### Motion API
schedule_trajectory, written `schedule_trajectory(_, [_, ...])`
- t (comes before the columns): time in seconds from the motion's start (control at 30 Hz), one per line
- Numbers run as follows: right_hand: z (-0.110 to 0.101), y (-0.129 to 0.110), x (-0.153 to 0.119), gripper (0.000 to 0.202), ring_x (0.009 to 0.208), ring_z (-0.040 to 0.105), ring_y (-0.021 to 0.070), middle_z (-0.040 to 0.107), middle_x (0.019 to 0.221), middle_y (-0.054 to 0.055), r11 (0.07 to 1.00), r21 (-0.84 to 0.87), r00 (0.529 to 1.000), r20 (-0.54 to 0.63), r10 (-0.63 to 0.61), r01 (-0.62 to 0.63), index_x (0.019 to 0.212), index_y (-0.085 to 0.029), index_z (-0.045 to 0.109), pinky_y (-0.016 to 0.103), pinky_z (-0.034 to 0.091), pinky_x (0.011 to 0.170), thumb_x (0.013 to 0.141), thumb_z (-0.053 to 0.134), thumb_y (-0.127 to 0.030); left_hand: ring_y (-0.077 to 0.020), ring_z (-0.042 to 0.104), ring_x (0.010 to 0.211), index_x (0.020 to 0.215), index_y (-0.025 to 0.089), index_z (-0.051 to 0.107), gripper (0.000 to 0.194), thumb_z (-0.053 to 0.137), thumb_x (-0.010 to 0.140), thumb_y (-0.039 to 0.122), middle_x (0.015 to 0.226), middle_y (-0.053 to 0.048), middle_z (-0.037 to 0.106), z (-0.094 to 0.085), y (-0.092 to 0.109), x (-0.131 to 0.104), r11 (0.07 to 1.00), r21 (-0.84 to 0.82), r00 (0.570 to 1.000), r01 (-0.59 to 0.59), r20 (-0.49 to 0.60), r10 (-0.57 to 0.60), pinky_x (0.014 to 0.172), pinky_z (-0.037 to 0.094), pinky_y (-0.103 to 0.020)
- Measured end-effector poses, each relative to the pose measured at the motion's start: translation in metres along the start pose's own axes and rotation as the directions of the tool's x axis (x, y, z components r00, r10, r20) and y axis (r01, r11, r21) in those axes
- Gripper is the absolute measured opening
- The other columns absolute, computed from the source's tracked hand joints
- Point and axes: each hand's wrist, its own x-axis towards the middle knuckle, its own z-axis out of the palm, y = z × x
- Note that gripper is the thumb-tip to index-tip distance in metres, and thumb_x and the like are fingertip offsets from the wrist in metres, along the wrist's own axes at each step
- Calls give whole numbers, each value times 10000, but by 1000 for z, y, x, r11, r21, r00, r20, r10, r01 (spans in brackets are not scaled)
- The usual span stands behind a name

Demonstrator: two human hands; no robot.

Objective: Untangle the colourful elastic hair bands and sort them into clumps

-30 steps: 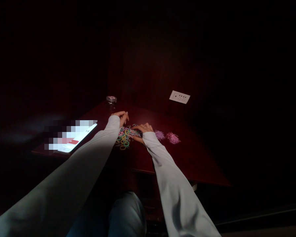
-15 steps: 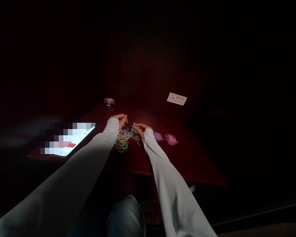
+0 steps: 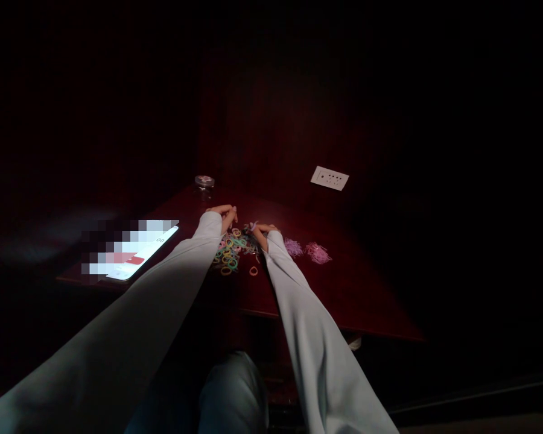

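Observation:
My left hand (image 3: pixel 227 216) hovers over the back of a loose heap of small coloured elastic bands (image 3: pixel 228 256). Its fingers are bent but apart, and I see nothing between them. At the heap's right edge my right hand (image 3: pixel 263 232) is closed, with a small purple elastic band (image 3: pixel 253 226) at its fingertips. Part of the heap is hidden behind my left sleeve. A single orange band (image 3: pixel 253 271) lies in front of the heap. Beyond my right wrist are a purple pile of bands (image 3: pixel 294 248) and a pink pile of bands (image 3: pixel 318 253).
A lit phone (image 3: pixel 140 256) lies at the left of the dark red table (image 3: pixel 344 289). Near the back left stands a clear lidded jar (image 3: pixel 204 185). A white socket plate (image 3: pixel 330 178) is on the wall behind. The surroundings are very dark.
The orange band now lies separately in front of the heap. A purple band shows at my right fingertips, where a pinkish one showed before. The view has shifted slightly.

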Motion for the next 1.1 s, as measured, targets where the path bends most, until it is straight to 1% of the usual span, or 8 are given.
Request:
schedule_trajectory(0.27, [0,3,-1,199,983,631,210,813,945,-5,997,-67,996,78,-43,48,1038,-326,851,359,428,991,861,773,-280,-148,516,452,587,235,644,394,538,887,468,463,7,555,0,-1,0,1000,-2,1000,5,-23,-5,512,387,-267])
schedule_trajectory(0.43, [1,9,2,235,957,635,208,812,945,9,995,-75,993,104,-61,69,1076,-316,849,361,448,969,869,743,-283,-167,531,512,641,238,668,351,559,886,465,513,1,587,0,-14,4,1000,5,1000,28,6,-28,549,392,-271])
schedule_trajectory(0.5, [1,11,1,248,964,637,210,814,967,18,995,-73,991,121,-64,73,1104,-315,844,360,455,961,880,739,-303,-186,557,591,693,244,695,270,598,859,434,607,-11,646,2,-24,8,998,46,999,40,-8,-40,623,431,-284])
schedule_trajectory(0.6, [1,12,-2,263,952,643,206,813,1000,26,997,-65,994,106,-35,42,1134,-312,836,350,472,935,895,727,-318,-235,627,824,786,261,741,184,649,824,416,852,-46,741,9,-37,13,994,90,998,62,-36,-59,860,487,-343])
schedule_trajectory(0.7, [1,11,-5,261,932,645,203,811,993,23,999,-45,994,108,-21,26,1129,-315,838,345,485,916,892,728,-324,-273,664,1001,791,261,755,386,505,923,524,969,-88,761,19,-42,14,982,-56,984,178,-11,-178,986,484,-394])
schedule_trajectory(0.8, [-1,8,-6,275,968,644,215,814,976,23,999,-31,993,117,-13,17,1131,-308,838,341,491,915,876,736,-301,-273,694,988,754,243,749,626,335,968,660,971,-109,775,24,-35,14,926,-222,952,306,78,-296,927,525,-387])
schedule_trajectory(0.9, [-5,3,-5,290,1024,655,220,822,1011,10,999,-23,990,141,-27,31,1141,-315,831,348,492,954,872,727,-281,-268,710,951,789,243,758,712,297,952,762,1041,-101,797,19,-21,12,873,-302,922,384,187,-341,822,549,-374])
schedule_trajectory(1.1, [-11,1,-4,249,1094,727,225,826,1072,6,991,125,985,161,-63,43,1078,-300,828,408,495,1072,922,633,-293,-258,708,1057,853,238,746,660,318,966,728,1148,-105,787,6,3,8,810,-483,943,332,162,-290,879,555,-378])
